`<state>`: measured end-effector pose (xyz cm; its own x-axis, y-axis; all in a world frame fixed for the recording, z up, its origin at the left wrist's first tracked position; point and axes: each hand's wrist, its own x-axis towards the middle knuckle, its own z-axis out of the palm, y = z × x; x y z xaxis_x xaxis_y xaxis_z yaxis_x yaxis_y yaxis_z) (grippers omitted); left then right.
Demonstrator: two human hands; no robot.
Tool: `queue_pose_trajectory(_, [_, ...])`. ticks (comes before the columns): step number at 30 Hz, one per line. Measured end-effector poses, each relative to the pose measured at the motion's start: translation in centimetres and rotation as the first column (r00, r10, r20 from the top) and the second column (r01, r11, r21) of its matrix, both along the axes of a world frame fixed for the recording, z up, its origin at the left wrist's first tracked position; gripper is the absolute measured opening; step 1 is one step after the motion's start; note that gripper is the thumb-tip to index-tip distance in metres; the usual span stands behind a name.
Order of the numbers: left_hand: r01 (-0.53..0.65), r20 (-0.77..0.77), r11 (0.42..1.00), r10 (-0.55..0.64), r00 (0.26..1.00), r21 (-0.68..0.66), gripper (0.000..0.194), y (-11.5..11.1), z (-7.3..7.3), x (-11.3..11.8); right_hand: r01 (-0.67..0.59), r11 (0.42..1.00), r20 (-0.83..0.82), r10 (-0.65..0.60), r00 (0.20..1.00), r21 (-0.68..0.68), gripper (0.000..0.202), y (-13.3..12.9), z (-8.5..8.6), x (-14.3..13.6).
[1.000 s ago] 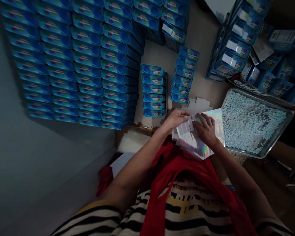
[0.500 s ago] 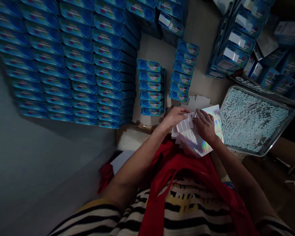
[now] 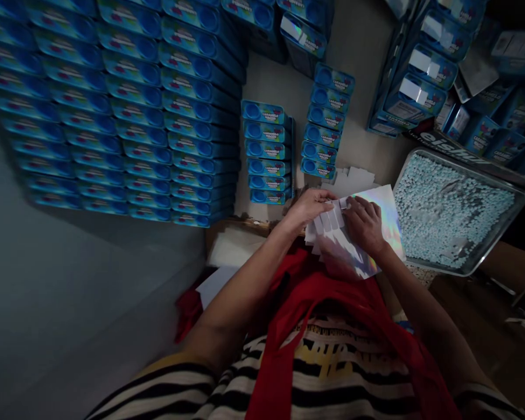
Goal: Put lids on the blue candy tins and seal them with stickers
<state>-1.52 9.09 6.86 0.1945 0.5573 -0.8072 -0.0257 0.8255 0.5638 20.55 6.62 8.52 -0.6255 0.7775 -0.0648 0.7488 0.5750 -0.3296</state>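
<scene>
A shiny, rainbow-tinted sheet (image 3: 387,219) lies over my lap at the front edge of the table, with a row of small white strips (image 3: 330,220) along its upper left part. My left hand (image 3: 312,205) holds the sheet's upper left corner, its fingers bent over the edge. My right hand (image 3: 365,220) rests over the middle of the sheet, fingers pinched at a small pale strip (image 3: 343,203) near the top edge. Part of that strip is hidden by the fingertips.
Many blue boxes (image 3: 188,125) stand in rows at the left. Two shorter columns of blue boxes (image 3: 266,151) (image 3: 324,135) are beyond my hands. A metal tray (image 3: 499,248) of pale blue pellets sits at the right, near more boxes (image 3: 424,93).
The shiny sheet has shifted slightly to the right at its right side. My hands stay in nearly the same place, with small finger movements. The view has tilted slightly.
</scene>
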Motion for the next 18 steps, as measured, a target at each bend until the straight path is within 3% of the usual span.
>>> queue_pose_trajectory(5, [0.106,-0.143,0.987,-0.088,0.986,0.124,0.032,0.2,-0.4,-0.1,0.012,0.999,0.086,-0.008,0.996,-0.043,0.018,0.1,0.8,-0.4])
queue_pose_trajectory(9, [0.324,-0.440,0.916,-0.196,0.877,0.237,0.030,0.5,-1.0,0.5,0.154,0.984,0.201,-0.134,0.970,-0.087,0.012,-0.8,4.4,-0.3])
queue_pose_trajectory(11, [0.434,-0.567,0.876,-0.252,0.784,0.210,0.032,0.8,-1.3,1.4,0.338,0.932,0.158,-0.316,0.935,-0.135,0.011,-0.9,6.7,0.2])
queue_pose_trajectory(12, [0.479,-0.612,0.852,-0.268,0.744,0.209,0.034,0.8,-1.2,1.9,0.448,0.871,0.086,-0.440,0.894,-0.203,0.013,-0.7,7.8,0.7])
queue_pose_trajectory(14, [0.528,-0.683,0.812,-0.239,0.690,0.249,0.038,0.3,-0.1,2.9,0.591,0.658,-0.084,-0.698,0.711,-0.467,0.019,0.5,10.1,1.7])
queue_pose_trajectory(16, [0.506,-0.692,0.789,-0.148,0.707,0.349,0.038,-0.5,1.9,3.7,0.515,0.389,-0.143,-0.880,0.453,-0.764,0.028,2.7,11.5,2.4])
queue_pose_trajectory(18, [0.364,-0.575,0.816,-0.049,0.817,0.448,0.034,-0.8,3.9,4.1,0.331,0.184,-0.093,-0.958,0.272,-0.926,0.034,5.4,11.8,2.2])
